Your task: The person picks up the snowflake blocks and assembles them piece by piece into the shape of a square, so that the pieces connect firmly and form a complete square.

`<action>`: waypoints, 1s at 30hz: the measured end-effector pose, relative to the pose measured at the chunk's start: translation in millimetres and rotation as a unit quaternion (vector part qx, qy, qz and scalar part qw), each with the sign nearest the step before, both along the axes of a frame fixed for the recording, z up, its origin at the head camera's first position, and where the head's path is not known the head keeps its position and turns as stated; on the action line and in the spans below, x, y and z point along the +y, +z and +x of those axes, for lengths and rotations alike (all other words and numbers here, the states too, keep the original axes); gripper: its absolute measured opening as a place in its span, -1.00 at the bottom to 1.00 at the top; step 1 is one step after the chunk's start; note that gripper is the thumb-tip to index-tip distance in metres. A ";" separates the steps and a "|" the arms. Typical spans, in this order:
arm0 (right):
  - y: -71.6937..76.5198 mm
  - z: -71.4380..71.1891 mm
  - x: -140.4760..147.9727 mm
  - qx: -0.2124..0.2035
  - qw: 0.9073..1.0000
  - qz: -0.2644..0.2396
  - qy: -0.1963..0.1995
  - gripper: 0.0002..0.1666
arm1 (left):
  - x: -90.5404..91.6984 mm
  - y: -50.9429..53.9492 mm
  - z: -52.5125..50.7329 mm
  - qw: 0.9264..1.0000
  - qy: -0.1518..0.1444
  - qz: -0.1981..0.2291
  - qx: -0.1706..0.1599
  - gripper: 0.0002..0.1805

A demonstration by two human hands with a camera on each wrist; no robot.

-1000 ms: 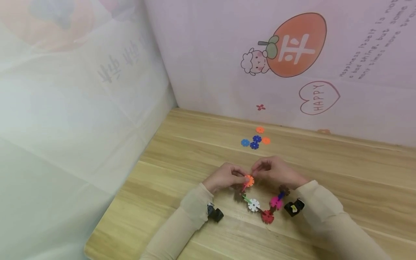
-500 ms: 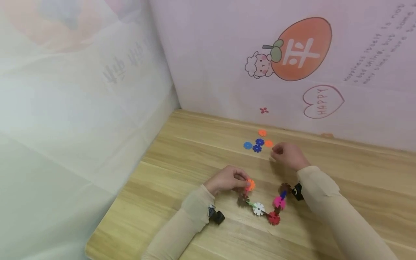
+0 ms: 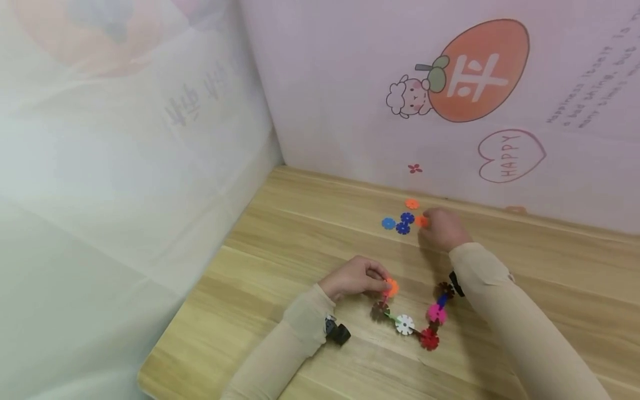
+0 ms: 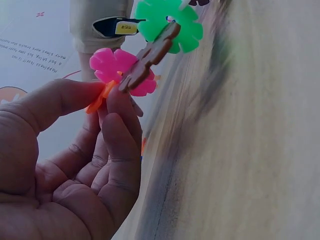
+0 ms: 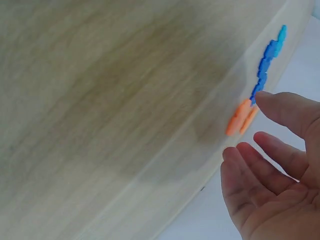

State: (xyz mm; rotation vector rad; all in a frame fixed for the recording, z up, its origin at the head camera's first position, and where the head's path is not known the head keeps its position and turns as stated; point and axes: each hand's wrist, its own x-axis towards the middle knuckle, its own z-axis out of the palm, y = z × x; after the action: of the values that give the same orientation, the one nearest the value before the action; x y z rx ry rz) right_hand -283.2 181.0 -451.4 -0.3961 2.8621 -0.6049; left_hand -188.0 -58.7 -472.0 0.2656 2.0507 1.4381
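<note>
In the head view my left hand (image 3: pixel 352 278) pinches an orange snowflake disc (image 3: pixel 393 287) between thumb and fingertips. That disc ends a curved chain of slotted discs, with a white disc (image 3: pixel 404 325), a red disc (image 3: pixel 429 339) and a pink disc (image 3: pixel 437 314) along it. Close up in the left wrist view, a pink disc (image 4: pixel 106 64), a brown disc (image 4: pixel 154 56) and a green disc (image 4: pixel 150 19) follow the orange one. My right hand (image 3: pixel 445 229) is at a loose orange disc (image 3: pixel 421 221); the right wrist view shows thumb and fingers spread, with nothing held.
Beside the right hand lie two dark blue discs (image 3: pixel 403 228), a light blue disc (image 3: pixel 388 223) and another orange disc (image 3: pixel 411 204). A printed cloth (image 3: pixel 340 111) hangs behind the wooden table (image 3: pixel 260 266). Another cloth (image 3: pixel 125 222) borders its left side.
My right hand has left the chain's orange end and moved away to the loose orange disc at the back. My left hand keeps its pinch, nearly in place.
</note>
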 end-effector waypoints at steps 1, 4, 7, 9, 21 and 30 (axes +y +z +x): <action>-0.7 -0.4 -0.1 0.001 1.000 0.002 -0.001 -0.45 | 0.3 0.3 -0.2 1.000 -0.001 0.000 -0.002 -0.83; -2.5 -0.4 0.5 -0.003 1.000 0.005 -0.003 -0.48 | 1.4 1.2 0.0 1.000 -0.001 0.004 -0.007 -0.83; -5.6 0.0 2.1 -0.001 1.000 0.006 -0.002 -0.56 | 1.4 2.3 0.5 1.000 -0.004 0.004 -0.007 -0.83; -8.0 0.2 3.3 0.008 1.000 0.005 0.002 -0.62 | 1.1 3.1 0.7 1.000 -0.004 0.005 -0.007 -0.83; -13.6 2.4 8.9 0.001 0.999 -0.034 0.008 -0.52 | 0.5 -0.8 1.9 0.999 -0.002 0.027 -0.030 -0.85; -5.6 27.9 15.3 -0.009 0.991 -0.113 0.072 -0.85 | 1.2 0.2 0.2 0.999 0.000 0.025 -0.026 -0.84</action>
State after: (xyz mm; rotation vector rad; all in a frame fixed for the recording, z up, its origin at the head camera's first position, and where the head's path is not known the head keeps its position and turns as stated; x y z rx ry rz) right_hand -255.3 196.4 -457.0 -0.6218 2.7248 -0.9010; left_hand -187.8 -57.5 -471.8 0.2460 1.9759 1.4821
